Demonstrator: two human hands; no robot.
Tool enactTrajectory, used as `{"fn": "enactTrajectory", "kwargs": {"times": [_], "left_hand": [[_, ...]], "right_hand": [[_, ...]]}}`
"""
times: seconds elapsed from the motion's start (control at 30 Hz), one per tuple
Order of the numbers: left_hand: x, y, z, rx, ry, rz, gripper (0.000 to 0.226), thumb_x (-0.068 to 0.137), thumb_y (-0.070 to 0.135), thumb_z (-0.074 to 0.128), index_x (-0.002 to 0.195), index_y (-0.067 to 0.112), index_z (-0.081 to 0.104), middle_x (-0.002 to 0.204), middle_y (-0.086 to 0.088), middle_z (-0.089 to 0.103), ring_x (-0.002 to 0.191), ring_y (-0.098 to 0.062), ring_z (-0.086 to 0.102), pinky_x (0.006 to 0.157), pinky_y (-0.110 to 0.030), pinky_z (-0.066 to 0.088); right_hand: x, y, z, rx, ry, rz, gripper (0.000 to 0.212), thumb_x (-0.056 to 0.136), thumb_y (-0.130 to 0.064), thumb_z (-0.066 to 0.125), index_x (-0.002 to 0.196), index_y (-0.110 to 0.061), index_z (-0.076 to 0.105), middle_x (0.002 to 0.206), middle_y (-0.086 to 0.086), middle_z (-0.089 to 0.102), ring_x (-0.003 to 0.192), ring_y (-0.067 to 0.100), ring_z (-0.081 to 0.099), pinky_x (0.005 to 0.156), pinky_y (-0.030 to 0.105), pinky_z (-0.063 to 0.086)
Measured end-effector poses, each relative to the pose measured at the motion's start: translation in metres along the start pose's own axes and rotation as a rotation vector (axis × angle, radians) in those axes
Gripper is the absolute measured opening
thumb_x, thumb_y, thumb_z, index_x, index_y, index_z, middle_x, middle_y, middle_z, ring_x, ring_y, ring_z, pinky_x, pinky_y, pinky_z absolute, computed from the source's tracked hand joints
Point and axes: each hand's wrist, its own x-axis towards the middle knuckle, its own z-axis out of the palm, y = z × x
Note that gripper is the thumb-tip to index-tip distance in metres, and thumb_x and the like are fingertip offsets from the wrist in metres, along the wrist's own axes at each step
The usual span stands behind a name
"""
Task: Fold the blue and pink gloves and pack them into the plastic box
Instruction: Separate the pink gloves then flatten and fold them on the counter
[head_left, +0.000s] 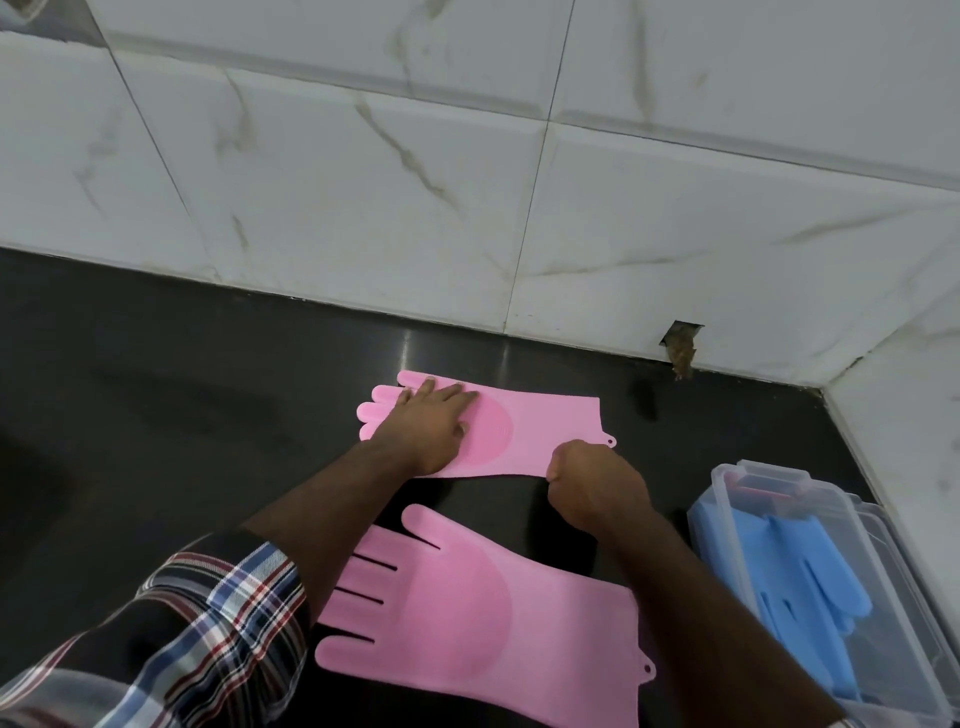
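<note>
Pink far glove (524, 421) lies flat on the black table (156, 405) near the tiled wall (363, 182). Left hand (434, 423) presses it with flat fingers. Right hand (592, 480) pinches its near edge. Another pink glove (467, 613) lies nearer. Blue gloves (795, 577) sit in the plastic box (753, 478) on the right.

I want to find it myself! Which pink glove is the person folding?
Look at the dark counter below the white tiled wall. Two pink gloves lie there; it is the far pink glove, nearest the wall. Unlike the near pink glove, it has the left hand pressing it and the right hand gripping its edge.
</note>
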Motion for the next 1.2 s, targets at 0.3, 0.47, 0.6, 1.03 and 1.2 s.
{"fn": "enactTrajectory", "kwargs": {"times": [0.3, 0.47, 0.6, 1.03, 1.2], "left_hand": [[-0.002, 0.013, -0.017, -0.200, 0.048, 0.071, 0.055, 0.098, 0.014, 0.042, 0.151, 0.027, 0.038, 0.142, -0.002, 0.058, 0.123, -0.023, 0.056, 0.096, -0.028, 0.039], [0.011, 0.000, -0.018, 0.038, 0.134, -0.102, 0.057, 0.096, 0.016, 0.043, 0.152, 0.023, 0.032, 0.155, -0.005, 0.043, 0.143, -0.029, 0.036, 0.115, -0.049, 0.032], [0.017, -0.010, -0.015, -0.021, 0.051, -0.192, 0.063, 0.098, 0.033, 0.052, 0.154, 0.021, 0.027, 0.160, -0.004, 0.032, 0.145, -0.030, 0.031, 0.116, -0.053, 0.031], [0.000, -0.006, -0.025, -0.274, 0.216, -0.144, 0.017, 0.088, 0.017, 0.069, 0.105, 0.022, 0.072, 0.104, 0.001, 0.055, 0.103, -0.022, 0.058, 0.090, -0.033, 0.047], [-0.026, -0.003, -0.035, -0.418, 0.189, -0.130, 0.014, 0.089, 0.016, 0.066, 0.081, 0.028, 0.066, 0.088, 0.011, 0.069, 0.087, -0.012, 0.063, 0.070, -0.026, 0.043]], "right_hand": [[0.031, 0.022, -0.018, 0.101, 0.160, -0.068, 0.054, 0.089, -0.031, 0.063, 0.140, -0.023, 0.050, 0.140, 0.003, 0.055, 0.125, 0.024, 0.052, 0.103, 0.041, 0.045], [0.045, 0.026, -0.018, 0.042, 0.079, -0.080, 0.076, 0.089, -0.039, 0.065, 0.153, -0.024, 0.026, 0.160, 0.002, 0.028, 0.145, 0.026, 0.029, 0.116, 0.048, 0.032], [0.052, 0.027, -0.014, -0.045, 0.054, -0.118, 0.079, 0.088, -0.040, 0.066, 0.153, -0.027, 0.023, 0.158, 0.002, 0.033, 0.143, 0.027, 0.032, 0.115, 0.050, 0.032], [0.023, 0.028, -0.023, -0.040, 0.216, -0.060, 0.023, 0.093, -0.028, 0.051, 0.103, -0.018, 0.068, 0.099, 0.004, 0.063, 0.092, 0.021, 0.058, 0.083, 0.040, 0.054], [-0.002, 0.029, -0.030, 0.032, 0.137, 0.044, 0.012, 0.089, -0.019, 0.058, 0.097, -0.016, 0.067, 0.085, 0.001, 0.064, 0.081, 0.018, 0.062, 0.082, 0.037, 0.056]]}}
